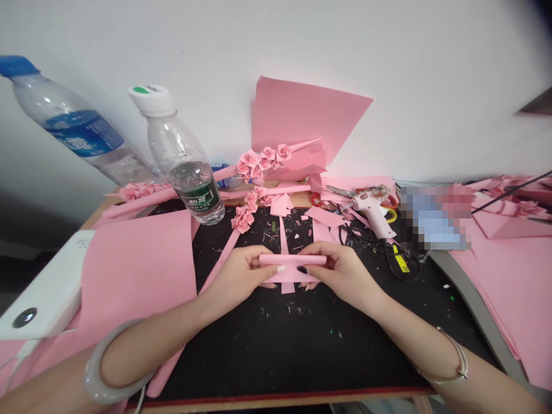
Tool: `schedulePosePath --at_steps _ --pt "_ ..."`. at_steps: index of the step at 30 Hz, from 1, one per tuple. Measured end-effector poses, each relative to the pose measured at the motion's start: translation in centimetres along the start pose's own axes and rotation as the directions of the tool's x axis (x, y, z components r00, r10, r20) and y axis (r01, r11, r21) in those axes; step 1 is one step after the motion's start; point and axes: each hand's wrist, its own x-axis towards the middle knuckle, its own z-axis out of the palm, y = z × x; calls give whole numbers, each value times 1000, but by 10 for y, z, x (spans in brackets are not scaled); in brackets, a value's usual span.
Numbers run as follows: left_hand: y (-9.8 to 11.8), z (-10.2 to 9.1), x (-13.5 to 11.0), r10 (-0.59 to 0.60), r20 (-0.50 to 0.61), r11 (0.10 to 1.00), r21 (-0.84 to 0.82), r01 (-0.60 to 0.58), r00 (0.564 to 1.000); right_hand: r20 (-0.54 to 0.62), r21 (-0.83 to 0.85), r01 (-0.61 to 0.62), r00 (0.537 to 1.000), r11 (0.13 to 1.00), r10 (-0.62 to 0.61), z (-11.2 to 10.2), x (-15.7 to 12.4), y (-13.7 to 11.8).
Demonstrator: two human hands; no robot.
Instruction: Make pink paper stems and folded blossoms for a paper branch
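Pinching a folded pink paper strip (292, 260) between both hands, just above the black work mat (302, 356). Long axis runs left-right, square across the body. Left hand (235, 276) clamps the left end, right hand (340, 273) the right end; neither hand is nearer, both closed on the paper. Narrow pink strip (283, 236) appears to pass under it, far to near. Pink hot glue gun (373, 213) lies far right of the hands, paper roses (244, 219) far left, pink offcuts (281, 204) between.
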Motion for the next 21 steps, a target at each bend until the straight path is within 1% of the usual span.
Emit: schedulePosePath --at_steps 2,4,6,10,14,16,18,21 --pt "1 1 -1 21 2 998 55 -21 1000 13 -137 64 998 988 -63 -1 -1 -2" --pt "3 2 -3 36 22 992 121 -38 999 51 -258 139 990 956 -130 0 -3 -3" --pt "4 3 -6 50 56 979 194 -60 997 97 -328 199 980 924 -176 2 -6 -4" --pt "3 4 -9 91 91 945 306 -115 992 155 -371 255 965 893 -211 5 -11 -5" --pt "2 4 -9 78 108 941 321 -109 991 185 -390 282 957 877 -225 5 -11 -5" --pt "1 4 -9 57 116 953 288 -88 992 176 -405 281 958 870 -227 5 -11 -4" --pt "0 5 -8 37 125 971 231 -65 991 138 -412 256 966 875 -218 5 -11 -3" --pt "-1 5 -7 13 129 990 140 -31 992 6 -405 168 983 899 -181 5 -9 0"
